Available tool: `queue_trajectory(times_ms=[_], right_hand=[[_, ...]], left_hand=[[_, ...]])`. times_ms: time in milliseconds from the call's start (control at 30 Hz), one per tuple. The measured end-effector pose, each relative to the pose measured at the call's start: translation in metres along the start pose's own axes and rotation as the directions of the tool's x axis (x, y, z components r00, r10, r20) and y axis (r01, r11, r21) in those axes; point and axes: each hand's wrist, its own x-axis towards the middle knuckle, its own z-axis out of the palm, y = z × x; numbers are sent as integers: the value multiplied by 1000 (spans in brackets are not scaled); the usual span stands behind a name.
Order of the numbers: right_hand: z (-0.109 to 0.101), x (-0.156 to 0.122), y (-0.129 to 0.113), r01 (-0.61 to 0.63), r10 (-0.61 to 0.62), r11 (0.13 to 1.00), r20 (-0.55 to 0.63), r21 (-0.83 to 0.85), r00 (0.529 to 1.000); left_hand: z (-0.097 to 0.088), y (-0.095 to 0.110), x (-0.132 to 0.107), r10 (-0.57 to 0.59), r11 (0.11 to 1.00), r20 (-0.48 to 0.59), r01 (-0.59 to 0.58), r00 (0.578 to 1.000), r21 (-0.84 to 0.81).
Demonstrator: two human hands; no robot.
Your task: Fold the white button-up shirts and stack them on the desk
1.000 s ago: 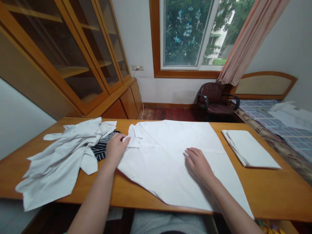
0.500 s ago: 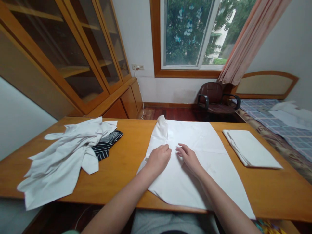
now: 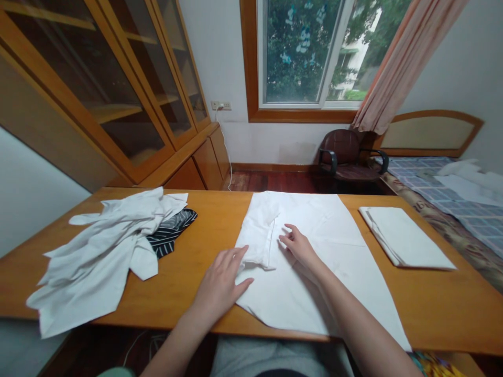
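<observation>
A white cloth garment (image 3: 326,283) lies spread on the wooden table in front of me, its near edge reaching the table's front edge. On its left side, a narrower section (image 3: 257,235) is folded inward and lies on top, slightly wrinkled. My left hand (image 3: 223,277) rests by the left edge of the cloth, fingers apart, fingertips touching the folded section's lower left corner. Over the middle of the cloth hovers my right hand (image 3: 296,243), its fingers loosely curled and apart, holding nothing. I cannot tell the exact kind of garment.
To the left, a heap of white clothes (image 3: 110,246) lies with a black striped cloth (image 3: 171,233). A neatly folded white cloth (image 3: 404,235) sits on the right of the table (image 3: 200,298). Beyond are a brown chair (image 3: 346,157), a bed (image 3: 444,193) and a glass-doored cabinet (image 3: 157,68).
The left part of the cloth has been laid over inward and flattened. My left hand has let go of it, opened, and moved left and nearer to me. My right hand has barely moved.
</observation>
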Motion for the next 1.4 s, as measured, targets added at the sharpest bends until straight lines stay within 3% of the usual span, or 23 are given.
queue_trajectory(times_ms=[133,300,467,567,733,833,967,1067,1233,1400], right_hand=[[3,-4,-8,-85,87,996,61,-37,994],[8,-5,-20,-149,162,984,152,-95,975],[11,-7,-25,-31,91,929,146,-370,985],[14,-11,-24,52,19,879,145,-474,989],[16,-17,-22,192,-127,790,150,-583,980],[17,-19,-20,245,-204,704,141,-667,969],[16,-26,-12,257,-260,620,116,-742,959],[13,-32,-4,319,-337,580,135,-750,932],[4,-37,7,402,-414,542,182,-738,892],[4,-36,8,401,-403,540,192,-740,895]], left_hand=[[19,-20,-21,-68,998,-6,67,998,-19],[30,-20,-30,79,997,-11,-79,997,-7],[28,-20,-35,315,947,113,-319,942,23],[24,-22,-38,352,936,200,-349,915,-50],[12,-24,-28,335,929,273,-267,902,-258],[12,-32,-9,304,919,219,-225,927,-323],[30,-53,26,156,970,62,-141,986,-197],[51,-62,47,82,990,-3,-82,997,-111],[82,-63,58,93,996,71,-93,993,-5],[93,-60,48,78,989,109,-91,991,117]])
